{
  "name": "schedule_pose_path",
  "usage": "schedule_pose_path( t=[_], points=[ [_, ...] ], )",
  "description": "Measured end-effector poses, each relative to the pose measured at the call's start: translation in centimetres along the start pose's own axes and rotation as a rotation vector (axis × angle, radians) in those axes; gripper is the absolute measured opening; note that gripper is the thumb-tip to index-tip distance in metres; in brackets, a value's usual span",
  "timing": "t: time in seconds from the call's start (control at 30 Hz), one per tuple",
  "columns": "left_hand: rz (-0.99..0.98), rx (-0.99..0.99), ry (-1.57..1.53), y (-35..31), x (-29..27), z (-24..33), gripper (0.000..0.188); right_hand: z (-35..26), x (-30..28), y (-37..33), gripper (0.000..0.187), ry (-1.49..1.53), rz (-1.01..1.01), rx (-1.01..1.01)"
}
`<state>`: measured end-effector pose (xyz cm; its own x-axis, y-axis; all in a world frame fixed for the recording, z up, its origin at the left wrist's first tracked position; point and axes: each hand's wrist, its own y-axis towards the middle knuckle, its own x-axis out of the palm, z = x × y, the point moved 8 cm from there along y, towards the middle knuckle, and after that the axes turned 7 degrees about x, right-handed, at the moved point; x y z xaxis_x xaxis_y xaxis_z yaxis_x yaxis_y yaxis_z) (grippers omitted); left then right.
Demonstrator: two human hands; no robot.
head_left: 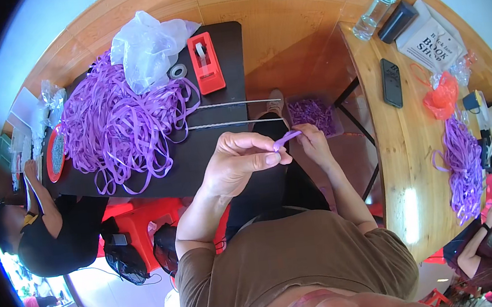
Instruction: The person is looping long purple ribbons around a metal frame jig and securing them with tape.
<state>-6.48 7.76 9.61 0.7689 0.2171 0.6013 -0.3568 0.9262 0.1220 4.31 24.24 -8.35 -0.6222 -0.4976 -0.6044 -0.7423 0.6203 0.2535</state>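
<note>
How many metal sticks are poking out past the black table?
2: the far stick and the near stick, side by side, reaching from the ribbon pile past the black table. The pile may hide more.

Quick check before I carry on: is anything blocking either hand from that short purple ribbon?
Nothing visible is. The left hand pinches one end of the purple ribbon; the right hand's fingers are at the other. The two metal rods jut past the black table's edge beyond the hands, not between them.
</note>
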Motion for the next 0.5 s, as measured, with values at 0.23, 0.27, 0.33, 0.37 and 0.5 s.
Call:
schedule_pose_path(
  t=[0.23, 0.27, 0.33, 0.37, 0.5],
  points=[
    [-0.031, 0.084, -0.07, 0.0, 0.0, 0.9, 0.018, 2.2, 1.1, -0.6, 0.024, 0.605, -0.057, 0.402],
    [-0.032, 0.082, -0.071, -0.1, -0.1, 0.8, 0.018, 2.7, 1.3, -1.1, 0.024, 0.85, -0.045, 0.602],
    [-0.025, 0.032, -0.14, -0.5, -0.2, 0.2, 0.014, 3.7, 1.6, -1.7, 0.024, 1.395, -0.006, 0.816],
    [-0.005, -0.018, -0.148, -0.7, -0.5, -0.5, 0.014, 4.2, 1.8, -1.9, 0.023, 1.56, 0.074, 0.893],
    [0.023, -0.115, -0.232, -1.7, -1.5, -3.0, 0.014, 6.0, 0.0, -2.5, 0.018, 1.529, 0.423, 0.969]
  ],
)
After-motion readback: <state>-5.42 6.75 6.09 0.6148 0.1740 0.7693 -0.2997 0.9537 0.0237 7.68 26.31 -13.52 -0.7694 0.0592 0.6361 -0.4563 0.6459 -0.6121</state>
